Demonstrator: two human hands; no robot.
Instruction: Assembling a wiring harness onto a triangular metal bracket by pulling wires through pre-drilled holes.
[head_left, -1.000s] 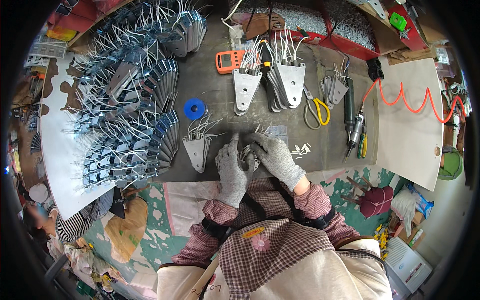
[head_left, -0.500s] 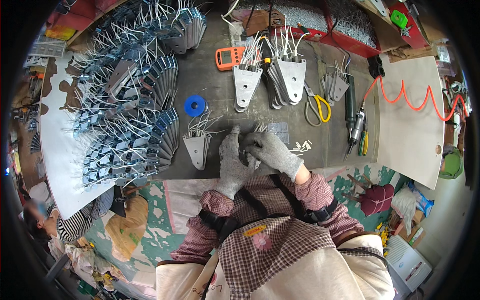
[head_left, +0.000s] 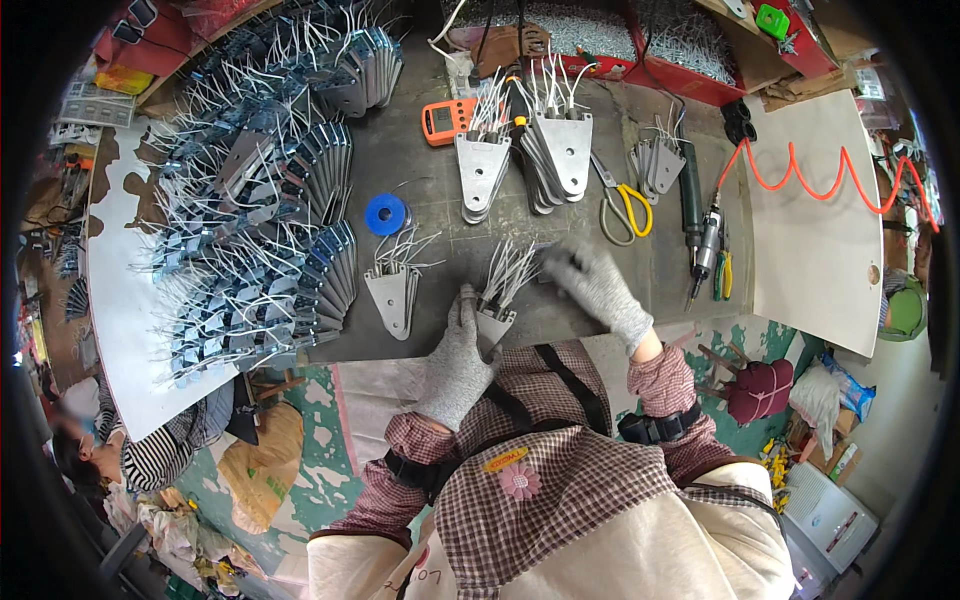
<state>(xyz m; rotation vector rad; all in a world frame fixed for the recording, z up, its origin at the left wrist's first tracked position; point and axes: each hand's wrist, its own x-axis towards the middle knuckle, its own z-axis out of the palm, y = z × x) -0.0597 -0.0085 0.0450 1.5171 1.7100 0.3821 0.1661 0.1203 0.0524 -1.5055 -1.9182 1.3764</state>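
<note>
My left hand, in a grey glove, is closed round a small stack of triangular metal plates at the table's near edge. White wires fan upward from that stack. My right hand, also gloved, is over the table just to the right of the wires, apart from the plates. Its fingers are smeared by motion, so their grip does not show. To the left of my left hand lies another plate stack with wires. A blue spool sits beyond it.
Rows of wired metal plates crowd the left side. Farther back are an orange meter and two more stacks. Yellow-handled scissors, a screwdriver-like air tool on a red coiled hose and pliers lie right.
My right hand has drawn away to the right from my left hand, now covering where a clear case and white bits lay. The wired stack in my left hand shows more fully.
</note>
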